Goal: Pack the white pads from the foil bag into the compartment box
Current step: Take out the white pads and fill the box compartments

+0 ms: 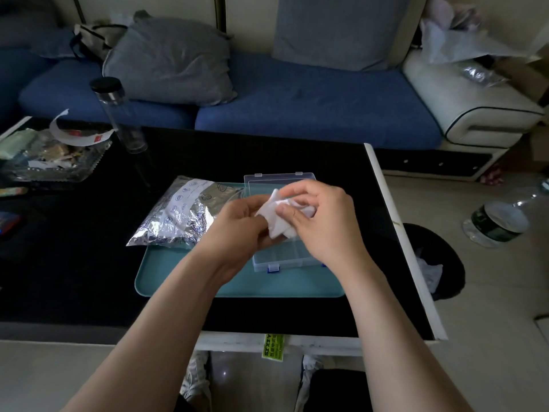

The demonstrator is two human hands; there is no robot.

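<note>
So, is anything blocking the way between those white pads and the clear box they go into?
Nothing visible. The left hand and right hand hold the white pads directly over the compartment box, whose lid lies open behind it. The hands hide part of the box.

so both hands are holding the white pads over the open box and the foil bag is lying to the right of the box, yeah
Not quite. The head view shows the foil bag lying to the left of the compartment box, not the right. The rest holds: the left hand and right hand both hold the white pads over the open box.
</note>
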